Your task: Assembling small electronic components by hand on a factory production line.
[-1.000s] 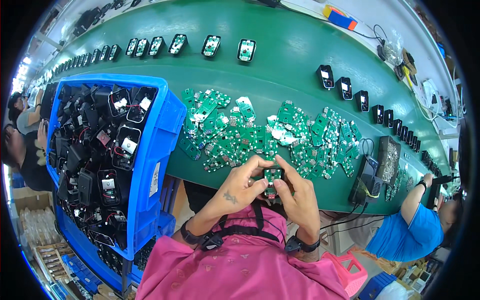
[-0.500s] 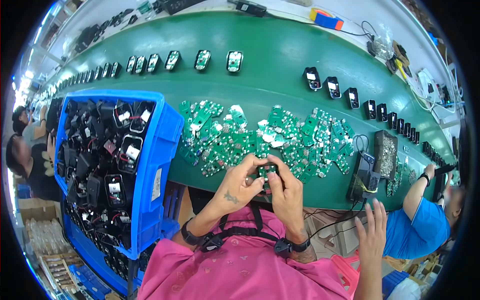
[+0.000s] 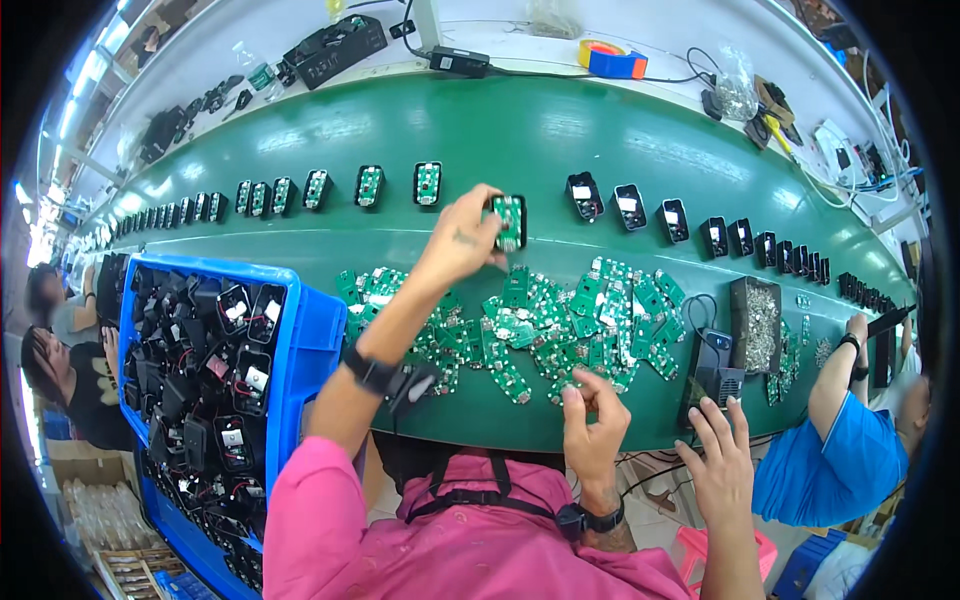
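Note:
Out over the green bench, my left hand [image 3: 465, 238] grips a small black housing with a green circuit board [image 3: 509, 222] set in it. It hovers near the end of a row of similar filled housings [image 3: 428, 184]. My right hand [image 3: 595, 428] is near the bench's front edge, thumb and fingers apart and slightly curled, with nothing visible in it. Loose green circuit boards [image 3: 540, 325] lie in a heap between my arms and beyond my right hand. To the right, another row of black housings [image 3: 629, 207] shows white parts inside.
A blue crate [image 3: 318, 345] full of black housings stands at my left. Another person's hand [image 3: 722, 460] reaches in beside my right hand. A black box-shaped device [image 3: 712, 360] and a tray of small metal parts [image 3: 757, 325] sit at the right. Co-workers are on both sides.
My left hand has carried the housing with the board forward, away from my body, to the far row. My right hand has let go of it and stays near the front edge.

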`<state>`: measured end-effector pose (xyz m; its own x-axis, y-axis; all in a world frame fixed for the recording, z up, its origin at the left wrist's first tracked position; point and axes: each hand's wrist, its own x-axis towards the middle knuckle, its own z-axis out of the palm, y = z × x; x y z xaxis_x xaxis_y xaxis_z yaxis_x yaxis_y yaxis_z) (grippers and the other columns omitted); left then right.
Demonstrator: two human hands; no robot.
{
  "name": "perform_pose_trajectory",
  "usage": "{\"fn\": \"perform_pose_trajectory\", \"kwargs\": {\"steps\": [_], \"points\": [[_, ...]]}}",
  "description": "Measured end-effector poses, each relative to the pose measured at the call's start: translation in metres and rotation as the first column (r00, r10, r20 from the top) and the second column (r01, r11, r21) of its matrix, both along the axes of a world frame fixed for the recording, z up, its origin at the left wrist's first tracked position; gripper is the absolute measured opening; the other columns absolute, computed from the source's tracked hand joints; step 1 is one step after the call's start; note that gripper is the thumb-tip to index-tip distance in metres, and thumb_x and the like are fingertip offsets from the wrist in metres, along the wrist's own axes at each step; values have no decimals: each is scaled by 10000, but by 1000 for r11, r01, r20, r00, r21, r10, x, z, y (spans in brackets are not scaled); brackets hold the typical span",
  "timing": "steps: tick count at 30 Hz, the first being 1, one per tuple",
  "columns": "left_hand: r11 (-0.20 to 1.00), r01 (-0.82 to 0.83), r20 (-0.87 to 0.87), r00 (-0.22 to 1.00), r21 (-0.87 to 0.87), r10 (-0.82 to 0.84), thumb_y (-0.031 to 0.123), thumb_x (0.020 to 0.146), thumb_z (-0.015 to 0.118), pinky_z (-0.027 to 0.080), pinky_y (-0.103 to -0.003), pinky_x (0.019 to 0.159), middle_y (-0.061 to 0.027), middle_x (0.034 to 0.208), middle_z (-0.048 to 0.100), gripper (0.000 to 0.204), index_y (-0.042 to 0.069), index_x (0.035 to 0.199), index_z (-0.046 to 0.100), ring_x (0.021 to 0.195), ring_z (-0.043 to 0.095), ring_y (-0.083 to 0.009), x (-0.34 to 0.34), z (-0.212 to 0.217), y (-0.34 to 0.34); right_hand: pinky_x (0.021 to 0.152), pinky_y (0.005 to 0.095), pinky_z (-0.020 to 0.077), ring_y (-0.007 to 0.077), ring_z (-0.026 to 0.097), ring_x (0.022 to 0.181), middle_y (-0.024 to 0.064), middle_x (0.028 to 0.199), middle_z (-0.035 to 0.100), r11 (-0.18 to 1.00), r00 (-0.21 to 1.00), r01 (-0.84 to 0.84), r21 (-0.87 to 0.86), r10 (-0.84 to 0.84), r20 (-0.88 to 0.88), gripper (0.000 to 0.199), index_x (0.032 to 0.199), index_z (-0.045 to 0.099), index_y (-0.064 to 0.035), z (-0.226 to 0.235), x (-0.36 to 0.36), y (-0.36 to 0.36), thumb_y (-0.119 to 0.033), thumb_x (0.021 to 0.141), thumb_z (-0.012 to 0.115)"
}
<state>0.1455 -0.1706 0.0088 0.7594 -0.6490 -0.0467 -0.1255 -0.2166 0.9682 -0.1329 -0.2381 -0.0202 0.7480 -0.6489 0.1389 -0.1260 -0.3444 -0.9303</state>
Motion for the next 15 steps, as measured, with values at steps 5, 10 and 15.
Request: {"fn": "perform_pose_trajectory", "kwargs": {"steps": [5, 10, 15], "points": [[991, -90, 128, 989, 103, 77, 41, 929, 464, 572, -317, 532, -166, 930, 628, 279, -20, 1197, 511, 622, 700, -230, 54, -48, -32, 499, 250, 444, 116, 581, 562, 71, 716, 641, 994, 999, 43, -103, -42, 15, 120, 975, 668, 22, -9, -16, -3, -49, 879, 655], [998, -54, 73, 996, -30, 56, 7, 905, 514, 626, -379, 606, -126, 1019, 585, 320, 11, 1223, 540, 777, 668, -237, 75, -79, -51, 514, 271, 451, 169, 597, 564, 95, 724, 642, 979, 983, 178, -98, -181, -19, 91, 921, 669, 11, -24, -28, -13, -56, 859, 668], [962, -154, 127, 984, 224, 128, 76, 913, 496, 590, -310, 535, -203, 1257, 581, 458, -25, 1354, 427, 596, 670, -216, 98, -65, -18, 529, 309, 462, 216, 603, 566, 104, 702, 630, 965, 980, 200, -173, -197, 30, 73, 895, 671, -2, -43, -16, -15, -58, 848, 674]]}}
